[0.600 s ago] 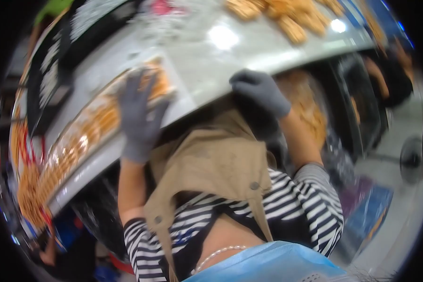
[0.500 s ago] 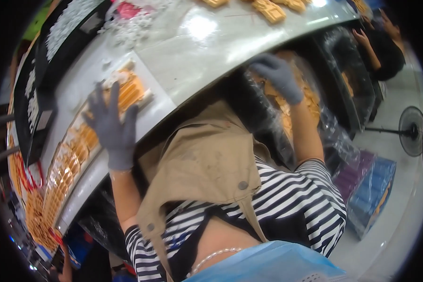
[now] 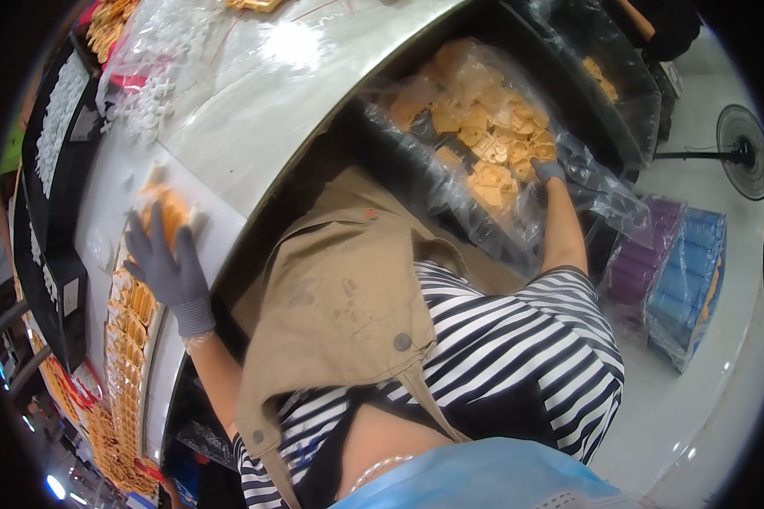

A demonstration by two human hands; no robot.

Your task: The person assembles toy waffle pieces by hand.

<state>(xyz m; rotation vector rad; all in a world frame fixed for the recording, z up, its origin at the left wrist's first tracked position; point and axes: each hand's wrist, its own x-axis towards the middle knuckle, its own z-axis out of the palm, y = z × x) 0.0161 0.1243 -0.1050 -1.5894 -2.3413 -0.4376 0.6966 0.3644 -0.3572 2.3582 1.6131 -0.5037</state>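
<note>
My left hand [image 3: 168, 265], in a grey glove, rests over the near end of a long row of orange-yellow plastic pieces [image 3: 130, 339] on the table. Its fingers are spread, with no object between them. Just past its fingertips lies a blurred orange piece [image 3: 171, 210] with white parts at its edges. To the right, my right hand [image 3: 548, 169], gloved too, reaches into a plastic-lined bin [image 3: 450, 191] of loose yellow plastic pieces [image 3: 494, 140]. Its fingers dip among the pieces and are mostly hidden, so any grip cannot be made out.
Black bins [image 3: 68, 140] of small white parts stand along the left, beside a clear bag [image 3: 148, 81] of white pieces. Another dark lined bin [image 3: 620, 93] is at the far right, near a person's arm [image 3: 637, 19]. A fan [image 3: 743, 151] and blue bundles [image 3: 686, 276] stand on the floor.
My right hand has moved from above the bin down into the pieces at its right side. My left hand stays spread over the row. The whole view has turned.
</note>
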